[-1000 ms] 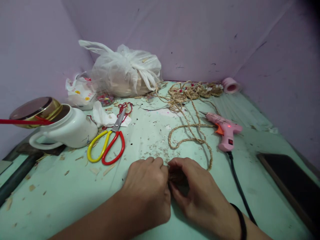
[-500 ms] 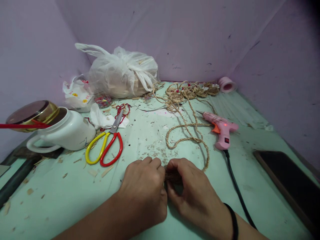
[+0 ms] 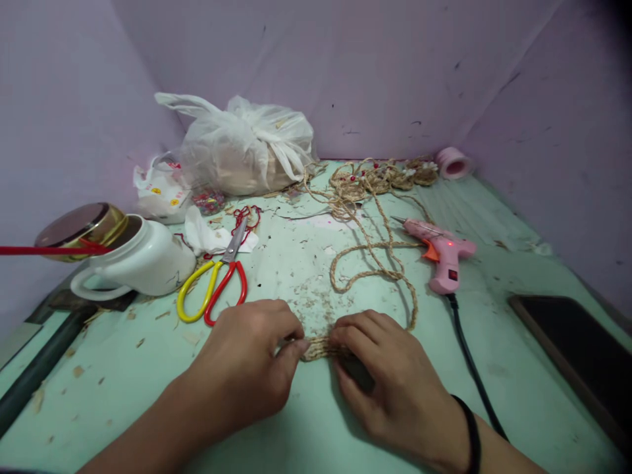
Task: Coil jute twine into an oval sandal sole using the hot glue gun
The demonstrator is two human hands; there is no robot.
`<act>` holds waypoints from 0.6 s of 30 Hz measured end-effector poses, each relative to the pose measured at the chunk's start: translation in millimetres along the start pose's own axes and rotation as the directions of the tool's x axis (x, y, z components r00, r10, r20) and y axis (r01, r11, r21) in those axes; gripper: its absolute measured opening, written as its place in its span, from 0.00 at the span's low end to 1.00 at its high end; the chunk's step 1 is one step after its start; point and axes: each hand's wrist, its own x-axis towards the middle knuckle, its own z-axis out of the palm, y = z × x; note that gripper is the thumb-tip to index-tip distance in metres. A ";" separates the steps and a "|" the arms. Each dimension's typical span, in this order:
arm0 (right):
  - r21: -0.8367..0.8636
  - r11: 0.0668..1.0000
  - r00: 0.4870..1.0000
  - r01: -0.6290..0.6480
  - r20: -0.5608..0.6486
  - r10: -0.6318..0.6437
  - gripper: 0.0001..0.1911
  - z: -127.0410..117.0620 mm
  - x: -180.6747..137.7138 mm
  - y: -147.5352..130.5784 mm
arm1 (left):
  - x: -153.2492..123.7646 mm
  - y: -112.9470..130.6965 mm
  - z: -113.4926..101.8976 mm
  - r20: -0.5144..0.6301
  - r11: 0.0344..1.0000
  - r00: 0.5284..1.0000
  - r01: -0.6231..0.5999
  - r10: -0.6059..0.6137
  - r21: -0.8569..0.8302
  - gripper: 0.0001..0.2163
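Observation:
My left hand (image 3: 247, 365) and my right hand (image 3: 390, 382) rest on the pale green table (image 3: 148, 395) and pinch the two ends of a short braided jute rope piece (image 3: 318, 347) stretched between them. Both hands have their fingers curled closed on it. The rope runs on from my right hand as a long jute cord (image 3: 375, 263) that loops back to a tangled pile with small beads (image 3: 375, 178). A black band sits on my right wrist.
Yellow-and-red scissors (image 3: 212, 289) lie left of the hands. A white mug (image 3: 143, 257) lies on its side by a gold-lidded tin (image 3: 81, 227). A pink glue gun (image 3: 444, 253) with black cable lies right. A phone (image 3: 577, 355), plastic bag (image 3: 241, 148) and pink spool (image 3: 451, 162) stand around.
My hands have drawn apart, the left moving left, so the braided rope piece between them now shows. Before, the hands were pressed together and hid it.

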 end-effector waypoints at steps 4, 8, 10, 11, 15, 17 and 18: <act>-0.001 1.000 1.000 -0.009 -0.013 0.009 0.09 0.8 0.6 0.8 | 3.1 -13.8 -17.7 -0.251 0.968 0.942 0.184 -0.223 -0.172 0.16; 0.007 1.000 1.000 -0.020 -0.014 0.020 0.08 -0.4 -0.1 0.5 | 5.2 -21.4 -28.1 -0.398 0.939 0.867 0.195 -0.299 -0.282 0.10; 0.019 0.999 0.999 -0.032 -0.016 0.032 0.10 -1.2 -0.3 0.1 | 6.5 -16.6 -21.9 -0.290 0.946 0.928 0.150 -0.235 -0.288 0.09; 0.025 0.999 0.999 -0.034 -0.015 0.034 0.10 -1.5 -0.2 0.0 | 7.1 -12.7 -16.5 -0.187 0.950 0.964 0.131 -0.188 -0.283 0.08; 0.020 1.000 1.000 -0.013 -0.003 0.014 0.06 -1.2 0.1 0.3 | 9.7 0.8 5.8 0.080 0.973 0.986 0.159 -0.147 -0.168 0.07; 0.010 1.000 1.000 -0.007 -0.006 0.007 0.05 -0.7 0.0 0.3 | 11.5 3.2 11.3 0.102 0.976 0.979 0.189 -0.178 -0.110 0.06; 0.007 1.000 1.000 -0.007 -0.007 0.007 0.05 -0.4 0.0 0.2 | 12.6 3.8 12.5 0.111 0.976 0.975 0.200 -0.190 -0.083 0.06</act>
